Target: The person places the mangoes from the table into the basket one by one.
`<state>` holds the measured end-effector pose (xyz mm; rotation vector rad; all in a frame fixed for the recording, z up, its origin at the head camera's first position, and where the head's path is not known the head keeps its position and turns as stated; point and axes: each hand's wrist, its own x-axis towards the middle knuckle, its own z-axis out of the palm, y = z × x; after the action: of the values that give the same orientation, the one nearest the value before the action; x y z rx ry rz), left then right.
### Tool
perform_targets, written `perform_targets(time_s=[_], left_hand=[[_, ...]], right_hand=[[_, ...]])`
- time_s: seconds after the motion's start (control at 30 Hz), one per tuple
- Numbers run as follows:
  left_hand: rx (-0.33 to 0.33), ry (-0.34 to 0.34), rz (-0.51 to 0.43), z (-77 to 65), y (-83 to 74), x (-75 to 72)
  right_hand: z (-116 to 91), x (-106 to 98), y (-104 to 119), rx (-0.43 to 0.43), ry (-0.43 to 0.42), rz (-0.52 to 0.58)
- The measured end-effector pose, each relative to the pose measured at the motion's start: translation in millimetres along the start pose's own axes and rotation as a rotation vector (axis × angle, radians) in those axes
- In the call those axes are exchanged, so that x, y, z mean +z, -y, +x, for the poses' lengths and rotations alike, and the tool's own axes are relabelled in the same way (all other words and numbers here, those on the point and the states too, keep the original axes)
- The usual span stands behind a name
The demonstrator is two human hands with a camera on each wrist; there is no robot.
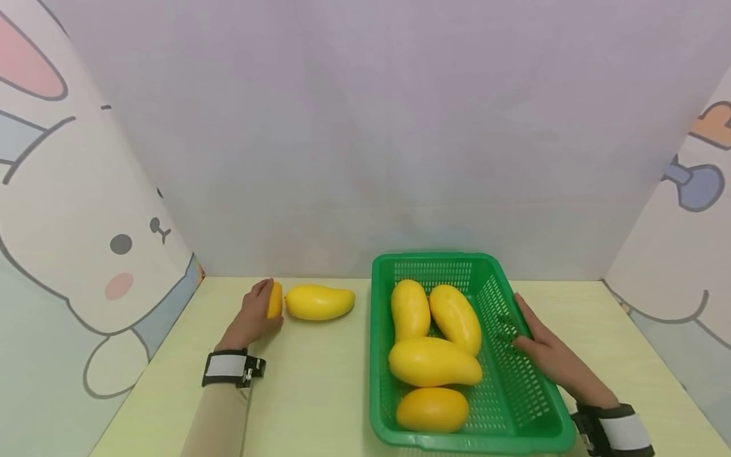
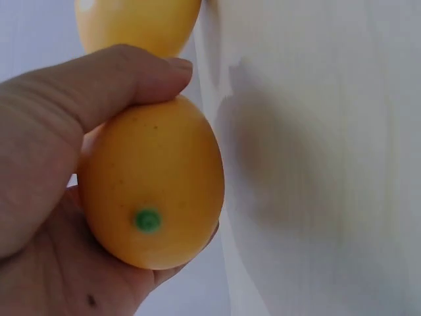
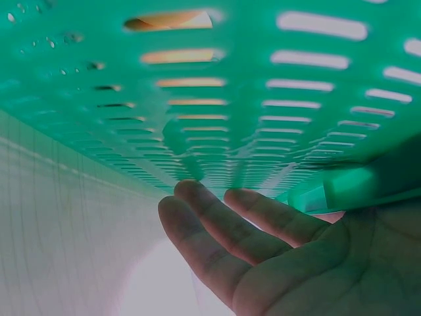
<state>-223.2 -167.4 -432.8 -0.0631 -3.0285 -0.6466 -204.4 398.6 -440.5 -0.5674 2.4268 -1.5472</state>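
My left hand (image 1: 256, 317) grips an orange-yellow mango (image 1: 275, 301) at the table's far left. In the left wrist view the thumb lies over this mango (image 2: 154, 178), whose green stem spot faces the camera. A yellow mango (image 1: 320, 302) lies on its side just right of that hand. My right hand (image 1: 545, 355) holds the right side of a green plastic basket (image 1: 375, 355), thumb over the rim. In the right wrist view its fingers (image 3: 230, 227) reach along the outside of the slotted wall. Inside the basket are several mangoes (image 1: 435, 362), mostly toward the left.
The pale yellow table (image 1: 314, 393) carries everything. A light curtain-like backdrop (image 1: 365, 139) rises behind its far edge. Cartoon-printed panels (image 1: 85, 254) stand at both sides. The basket's bare floor (image 1: 493, 406) shows on its right.
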Motion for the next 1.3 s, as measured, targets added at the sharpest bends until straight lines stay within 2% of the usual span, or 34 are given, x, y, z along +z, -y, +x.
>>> perform_targets(time_s=[0.3,0.67,0.9,1.3], left_hand=[[0.034,-0.057,0.021,-1.0,-6.1,-8.4],[0.017,-0.097,-0.01,-3.2,-17.4,-23.1],[0.073,-0.148,-0.018,-6.0,-26.6,-32.6],[0.129,-0.225,-0.007,-11.1,-37.3,-40.2]], right_hand=[[0,0,1,0.008,-0.004,0.024],[1,0,0,0.011,-0.002,0.034],[0,-1,-1,0.0,0.003,0.01],[2,0,-1,0.022,0.006,0.065]])
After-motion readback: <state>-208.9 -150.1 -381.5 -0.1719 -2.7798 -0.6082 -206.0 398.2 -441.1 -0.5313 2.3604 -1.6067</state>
